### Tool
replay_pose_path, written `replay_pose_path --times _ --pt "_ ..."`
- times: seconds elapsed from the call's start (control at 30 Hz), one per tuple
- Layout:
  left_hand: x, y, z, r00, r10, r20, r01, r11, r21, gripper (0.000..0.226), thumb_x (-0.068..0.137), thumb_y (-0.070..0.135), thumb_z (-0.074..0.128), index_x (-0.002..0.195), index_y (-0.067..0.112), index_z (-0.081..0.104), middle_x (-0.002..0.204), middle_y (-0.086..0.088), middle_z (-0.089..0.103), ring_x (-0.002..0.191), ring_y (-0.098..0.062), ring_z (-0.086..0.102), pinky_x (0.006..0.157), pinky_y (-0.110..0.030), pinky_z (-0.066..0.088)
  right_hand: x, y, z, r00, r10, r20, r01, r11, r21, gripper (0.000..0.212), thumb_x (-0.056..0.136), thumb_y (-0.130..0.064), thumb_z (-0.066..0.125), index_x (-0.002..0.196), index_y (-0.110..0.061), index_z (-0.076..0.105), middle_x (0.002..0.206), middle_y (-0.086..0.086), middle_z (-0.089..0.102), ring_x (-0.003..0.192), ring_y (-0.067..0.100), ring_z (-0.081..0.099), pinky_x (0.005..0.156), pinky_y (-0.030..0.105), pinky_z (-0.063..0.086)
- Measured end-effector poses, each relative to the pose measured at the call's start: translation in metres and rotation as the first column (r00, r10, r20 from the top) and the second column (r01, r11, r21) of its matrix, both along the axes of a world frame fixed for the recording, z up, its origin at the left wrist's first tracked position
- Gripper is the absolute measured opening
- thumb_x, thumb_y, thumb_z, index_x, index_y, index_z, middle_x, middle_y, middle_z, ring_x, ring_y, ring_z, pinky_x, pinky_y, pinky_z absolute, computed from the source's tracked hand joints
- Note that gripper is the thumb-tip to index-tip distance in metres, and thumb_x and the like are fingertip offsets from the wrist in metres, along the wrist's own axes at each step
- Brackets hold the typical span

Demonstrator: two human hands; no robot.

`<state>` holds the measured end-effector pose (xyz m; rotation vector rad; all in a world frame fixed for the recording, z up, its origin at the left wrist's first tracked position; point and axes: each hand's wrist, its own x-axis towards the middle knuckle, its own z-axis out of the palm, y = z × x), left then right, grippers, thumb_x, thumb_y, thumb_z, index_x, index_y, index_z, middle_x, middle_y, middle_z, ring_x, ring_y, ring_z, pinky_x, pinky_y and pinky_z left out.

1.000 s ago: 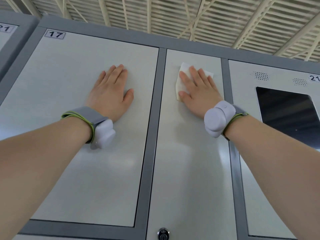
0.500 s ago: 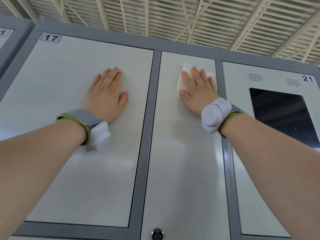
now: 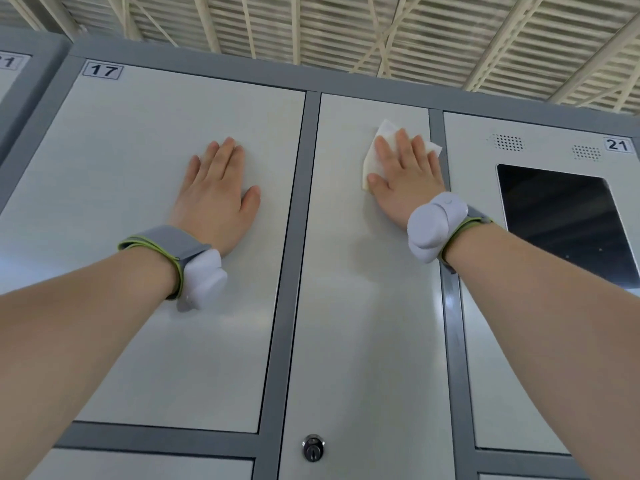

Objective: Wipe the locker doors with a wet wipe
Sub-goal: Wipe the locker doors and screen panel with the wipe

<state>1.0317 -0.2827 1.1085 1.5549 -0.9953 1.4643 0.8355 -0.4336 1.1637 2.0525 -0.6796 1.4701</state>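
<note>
1. Two hands pressed flat against pale grey locker doors, both arms reaching up from the lower corners of the frame.
2. Left hand (image 3: 216,195): open palm, fingers together and extended, flat on the wide door labelled 17 (image 3: 138,237), left half of frame. It has hold of nothing.
3. Right hand (image 3: 407,178): open and flat, fingers spread slightly, pinning a white wet wipe (image 3: 375,157) against the narrow centre door (image 3: 363,323), near that door's top right. Wipe edges show past the fingertips, on the thumb side and at the little finger.
4. Keyhole lock (image 3: 313,447) at the bottom of the centre door.
5. Both wrists carry a grey band with a white pod: left wristband (image 3: 194,268), right wristband (image 3: 434,230).
6. Right of frame: panel labelled 21 with a dark screen (image 3: 561,223) and two speaker grilles above it.
7. Slatted ceiling (image 3: 346,29) across the top of frame.
</note>
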Motion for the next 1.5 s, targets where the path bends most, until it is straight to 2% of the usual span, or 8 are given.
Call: replay_pose_path --times 0.17,0.43,0.73,0.9,0.97,1.23,1.4,1.5 --pt "-0.001 -0.001 -0.003 1.0 0.02 0.0 -0.02 1.0 -0.005 0.058 0.099 0.025 0.036 0.149 0.004 0.015 0.159 -0.009 0.009 0.146 -0.024 0.004 0.117 -0.036 -0.002 -0.006 -0.003 -0.027 0.99 -0.028 -0.139 0.016 0.996 -0.084 0.059 0.101 -0.038 0.029 0.151 -0.029 -0.001 0.159 0.0 -0.015 0.145 0.022 -0.014 0.115 0.034 -0.01" --pt "0.001 -0.002 -0.005 0.999 0.044 0.019 -0.044 0.999 0.004 0.059 0.1 0.028 0.034 0.149 0.003 0.013 0.158 -0.011 0.009 0.146 -0.025 0.004 0.117 -0.037 -0.002 -0.008 -0.002 -0.01 0.999 -0.026 0.019 0.025 0.999 0.042 0.058 0.101 -0.036 0.028 0.152 -0.026 0.001 0.159 0.002 -0.011 0.146 0.025 -0.011 0.117 0.037 -0.006" --pt "0.002 -0.003 -0.006 0.998 0.056 0.029 -0.056 0.998 0.0 0.06 0.1 0.029 0.034 0.149 0.002 0.013 0.158 -0.012 0.009 0.146 -0.027 0.005 0.117 -0.039 -0.001 -0.011 -0.003 -0.05 0.988 -0.024 -0.15 0.008 0.995 -0.102 0.061 0.101 -0.038 0.03 0.151 -0.029 -0.003 0.159 -0.001 -0.015 0.146 0.021 -0.014 0.114 0.032 -0.012" --pt "0.003 -0.003 -0.007 0.998 0.053 0.041 -0.053 0.999 -0.004 0.06 0.1 0.029 0.034 0.149 0.002 0.014 0.158 -0.012 0.01 0.146 -0.026 0.005 0.117 -0.038 -0.002 -0.008 -0.004 -0.029 0.999 -0.029 0.018 0.028 0.999 0.029 0.06 0.1 -0.038 0.029 0.151 -0.029 0.0 0.159 0.0 -0.012 0.146 0.022 -0.011 0.116 0.035 -0.008" --pt "0.004 -0.003 -0.007 0.998 0.052 0.046 -0.051 0.999 -0.01 0.06 0.1 0.029 0.035 0.149 0.001 0.015 0.158 -0.013 0.011 0.146 -0.027 0.006 0.117 -0.039 -0.001 -0.001 -0.001 -0.028 0.999 -0.032 0.034 0.031 0.999 0.044 0.06 0.101 -0.038 0.028 0.152 -0.027 -0.001 0.159 0.002 -0.013 0.146 0.024 -0.012 0.116 0.037 -0.009" --pt "0.004 -0.003 -0.008 0.997 0.058 0.056 -0.057 0.998 -0.015 0.059 0.1 0.029 0.034 0.148 0.001 0.016 0.158 -0.013 0.012 0.145 -0.028 0.007 0.117 -0.039 -0.001 0.002 0.004 -0.061 0.985 -0.047 -0.163 0.023 0.988 -0.15 0.061 0.097 -0.047 0.017 0.151 -0.029 -0.005 0.158 0.0 -0.016 0.145 0.02 -0.016 0.114 0.032 -0.015" --pt "0.006 -0.003 -0.008 0.997 0.059 0.056 -0.058 0.998 -0.008 0.06 0.099 0.033 0.03 0.149 0.002 0.015 0.158 -0.012 0.011 0.146 -0.027 0.006 0.117 -0.039 -0.001 0.0 0.002 -0.034 0.997 -0.064 0.037 0.063 0.998 0.026 0.059 0.101 -0.041 0.025 0.152 -0.025 -0.001 0.159 0.004 -0.011 0.146 0.025 -0.01 0.116 0.036 -0.006" --pt "0.005 -0.004 -0.009 0.996 0.058 0.064 -0.057 0.998 -0.009 0.061 0.098 0.034 0.029 0.148 0.001 0.017 0.158 -0.013 0.012 0.145 -0.028 0.007 0.117 -0.039 -0.001 0.011 0.009 -0.032 0.998 -0.052 0.042 0.05 0.997 0.056 0.059 0.101 -0.039 0.025 0.152 -0.024 -0.002 0.159 0.005 -0.013 0.145 0.027 -0.012 0.116 0.038 -0.008"
